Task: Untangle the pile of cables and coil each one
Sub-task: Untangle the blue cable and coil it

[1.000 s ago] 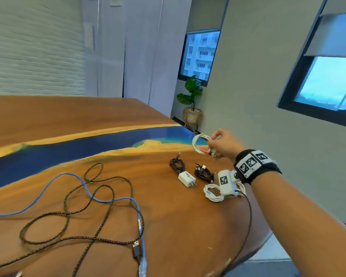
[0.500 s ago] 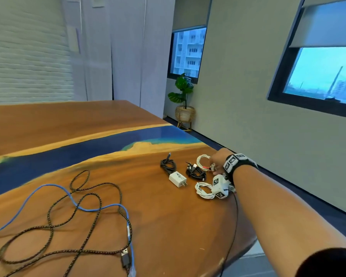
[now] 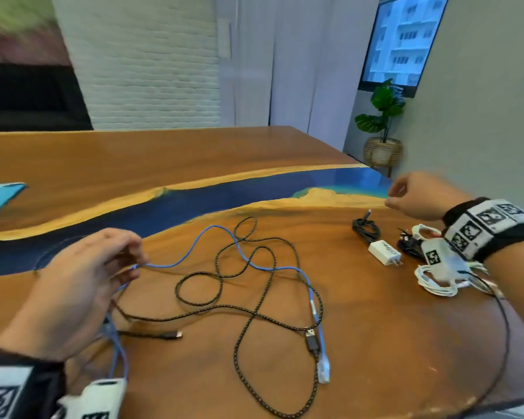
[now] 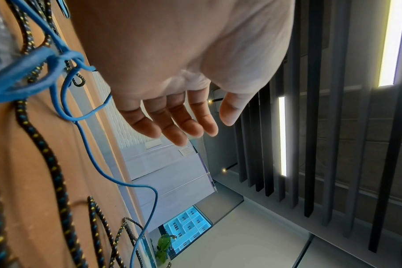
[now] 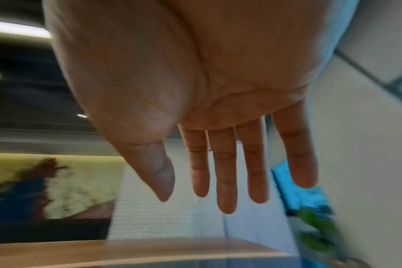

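A long blue cable (image 3: 194, 255) and a black braided cable (image 3: 254, 316) lie looped over each other on the wooden table (image 3: 390, 343). My left hand (image 3: 133, 261) hovers at the blue cable's left end. In the left wrist view its fingers (image 4: 195, 127) are relaxed and hold nothing, with the blue cable (image 4: 87, 137) and the braided cable (image 4: 41, 145) beside it. My right hand (image 3: 390, 196) is raised above the table's far right. Its fingers (image 5: 227, 181) are straight and empty. Below the wrist lies a coiled white cable with a red end (image 3: 421, 229).
Near the right edge lie a coiled black cable (image 3: 365, 229), a white charger (image 3: 383, 252), another small black coil (image 3: 406, 246) and a white coil (image 3: 433, 282), partly behind the wrist camera. A blue resin strip (image 3: 194, 207) crosses the table. A potted plant (image 3: 381, 128) stands beyond.
My right hand set the white coil down by the other coils, let go and lifted away. The view swung left, and my left hand came into view over the blue cable.
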{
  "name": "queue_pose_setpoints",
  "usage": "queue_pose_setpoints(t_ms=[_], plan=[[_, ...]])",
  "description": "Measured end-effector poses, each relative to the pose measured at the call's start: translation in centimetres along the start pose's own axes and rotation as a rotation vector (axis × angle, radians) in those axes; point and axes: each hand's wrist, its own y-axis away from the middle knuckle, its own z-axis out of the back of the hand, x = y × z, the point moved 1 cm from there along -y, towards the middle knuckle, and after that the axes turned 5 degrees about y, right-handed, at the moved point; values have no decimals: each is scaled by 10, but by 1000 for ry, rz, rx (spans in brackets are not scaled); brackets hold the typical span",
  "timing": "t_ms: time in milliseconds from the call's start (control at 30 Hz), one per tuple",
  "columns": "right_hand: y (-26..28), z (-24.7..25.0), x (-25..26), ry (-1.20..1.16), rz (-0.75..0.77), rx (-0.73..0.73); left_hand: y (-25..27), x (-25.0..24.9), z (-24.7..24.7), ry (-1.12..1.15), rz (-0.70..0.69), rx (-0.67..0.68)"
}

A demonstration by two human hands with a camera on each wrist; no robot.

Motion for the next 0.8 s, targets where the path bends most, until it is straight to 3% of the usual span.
queue_pose_setpoints(t_ms=[100,300,400,533,800], plan=[[29,11,67,-32,279,30,11,-14,-19,-41,-6,11],[115,-3,183,12,773,374,14,-20,-15,-107,44,-18],[144,-28,217,118,947,387,15,-23,-16,-111,51,-16],[159,-55,253,207,1056,386,17,-25,-18,-140,74,10],[145,-56,274,162,1000,463,20,-28,-18,-216,133,81]])
